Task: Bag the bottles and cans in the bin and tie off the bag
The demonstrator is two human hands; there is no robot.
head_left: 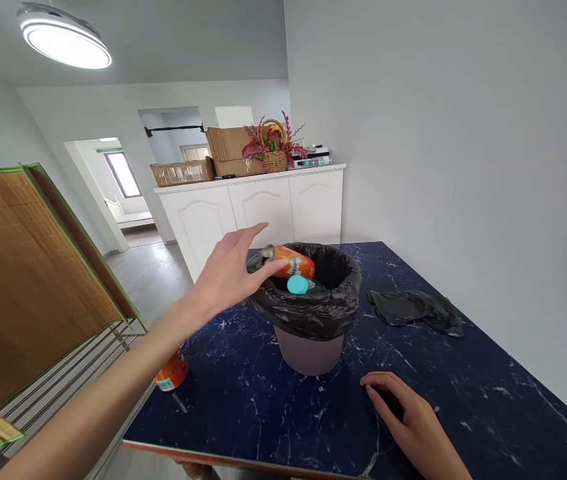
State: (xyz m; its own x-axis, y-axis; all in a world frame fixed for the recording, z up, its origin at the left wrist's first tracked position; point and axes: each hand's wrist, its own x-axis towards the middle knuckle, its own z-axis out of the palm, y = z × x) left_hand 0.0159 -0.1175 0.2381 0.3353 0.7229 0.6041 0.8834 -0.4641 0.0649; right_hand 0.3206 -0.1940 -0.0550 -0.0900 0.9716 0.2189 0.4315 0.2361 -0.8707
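My left hand (230, 273) hangs over the near-left rim of the bin (309, 350), fingers spread and loose, fingertips beside the orange can (293, 262) but gripping nothing. The can lies on its side at the bin's mouth, long axis roughly level, top end pointing left toward my fingers, base pointing right. A teal cap (297, 285) sits just below it, inside the black liner (313, 310). My right hand (408, 420) rests flat on the dark blue marbled table (488, 400), fingers together. A second orange can (172, 373) stands at the table's left edge. A spare black bag (416, 310) lies to the right. White cabinets (258, 207) stand behind.
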